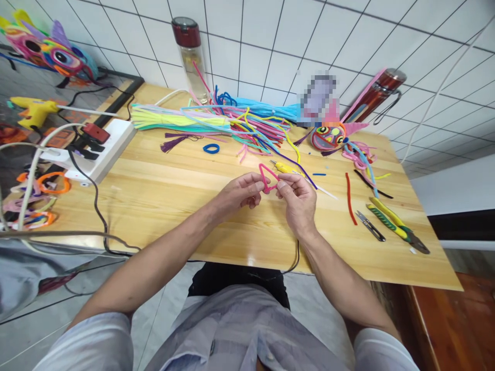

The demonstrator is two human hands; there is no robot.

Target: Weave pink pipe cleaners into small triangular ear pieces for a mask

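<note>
Pinching a pink triangular loop (270, 172) between both hands, just above the tabletop (185, 206), taking the loop as clock centre; left hand (245, 189) grasps its 7 o'clock corner, right hand (299, 201) its 4 o'clock corner, thumb against forefinger on each, remaining fingers loosely curled. Two-corner hold probably steadies the bendy outline. Blue ring (211, 149) at 10, fuzzy, round, lying on smooth pale wood. Stem bundle (181, 119) spread from 10 to 12, soft pile, likely wire-cored, presumably parked there for easy reach. Snips (370, 225), slim metal, and pliers (398, 226), yellow-green grips, sit between 3 and 4, handy for the right side I'd say. Red strip (350, 198) near the snips, thin, slightly curved
</note>
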